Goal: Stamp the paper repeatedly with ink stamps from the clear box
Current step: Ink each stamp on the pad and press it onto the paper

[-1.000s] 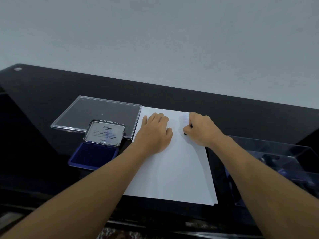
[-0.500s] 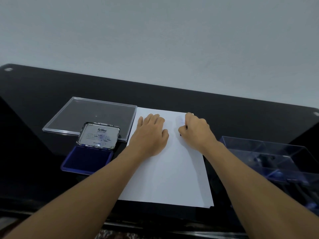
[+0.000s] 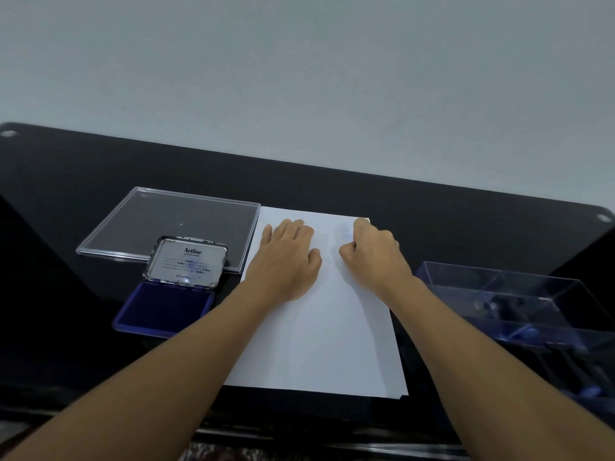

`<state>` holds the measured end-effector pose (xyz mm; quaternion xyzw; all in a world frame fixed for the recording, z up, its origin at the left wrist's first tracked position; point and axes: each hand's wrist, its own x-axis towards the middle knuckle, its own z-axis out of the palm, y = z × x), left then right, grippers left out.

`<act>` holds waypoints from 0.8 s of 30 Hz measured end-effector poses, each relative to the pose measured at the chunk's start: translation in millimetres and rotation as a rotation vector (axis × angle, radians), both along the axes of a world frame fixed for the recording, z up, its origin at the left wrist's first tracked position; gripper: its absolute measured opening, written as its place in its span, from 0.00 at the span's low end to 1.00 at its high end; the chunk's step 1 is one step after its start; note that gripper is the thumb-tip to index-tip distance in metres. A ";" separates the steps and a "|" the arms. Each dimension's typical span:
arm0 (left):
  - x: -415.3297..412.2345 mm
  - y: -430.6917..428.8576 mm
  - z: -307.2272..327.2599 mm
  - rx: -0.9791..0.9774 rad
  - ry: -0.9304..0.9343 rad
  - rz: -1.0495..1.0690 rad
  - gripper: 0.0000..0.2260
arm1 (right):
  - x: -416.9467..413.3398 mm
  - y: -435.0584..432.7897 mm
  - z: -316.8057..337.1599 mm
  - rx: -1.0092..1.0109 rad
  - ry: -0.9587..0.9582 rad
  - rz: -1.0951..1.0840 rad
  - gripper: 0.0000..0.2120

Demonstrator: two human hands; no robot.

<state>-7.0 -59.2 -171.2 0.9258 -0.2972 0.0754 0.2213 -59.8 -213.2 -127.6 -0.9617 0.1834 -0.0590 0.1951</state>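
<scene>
Blue print freshly bared beside right hand, fisted presumably round hidden stamp; left hand flat, pinning paper; impression landed.

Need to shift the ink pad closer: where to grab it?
Probably the blue base, pinched across its left and right edges, coming from above on the near side: the open lid stands hinged at the far edge and could swing.

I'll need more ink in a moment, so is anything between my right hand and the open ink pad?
Yes. The left hand lies flat on the paper, directly between the right hand and the ink pad at the paper's left. The right hand would probably have to pass over it.
</scene>
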 end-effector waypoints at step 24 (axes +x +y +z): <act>-1.9 -0.4 2.4 -0.001 0.022 0.005 0.17 | 1.3 1.0 1.6 -0.005 0.012 -0.015 0.12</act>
